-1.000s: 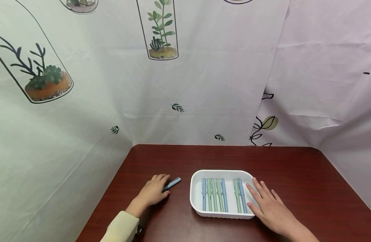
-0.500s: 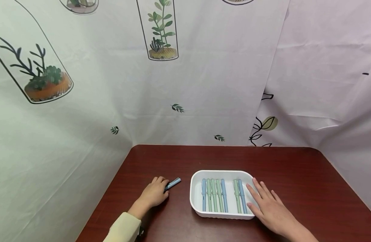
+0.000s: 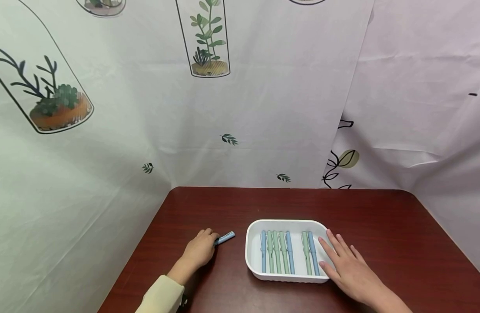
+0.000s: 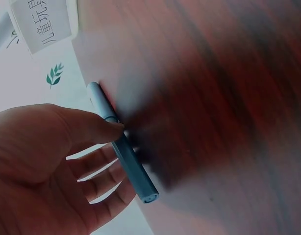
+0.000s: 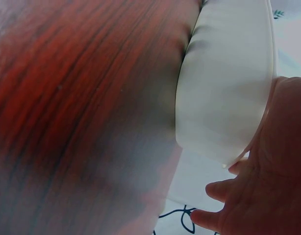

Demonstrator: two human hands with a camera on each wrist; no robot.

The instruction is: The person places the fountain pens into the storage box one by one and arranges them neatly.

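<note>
In the head view my left hand [image 3: 200,248] is over the table's left part, holding a light blue capped pen [image 3: 226,237] whose cap end sticks out to the right. The left wrist view shows the thumb laid across the middle of this pen [image 4: 133,169], with the fingers behind it. My right hand [image 3: 355,271] rests with spread, straight fingers on the right rim of a white tray [image 3: 286,279]. Inside the tray, several blue and green pens [image 3: 277,252] lie side by side; a gap separates them from a green pen [image 3: 306,254] and a blue pen [image 3: 313,254] farther right.
The dark red wooden table [image 3: 224,204] has rounded far corners. A white cloth [image 3: 263,108] printed with plants hangs behind it and along the sides. A white panel with dark printed characters [image 4: 45,24] shows in the left wrist view's upper left corner.
The left hand's fingers have drawn in around the pen, and less of the pen's dark end shows. The pen has shifted very slightly. My right hand and the tray stay put.
</note>
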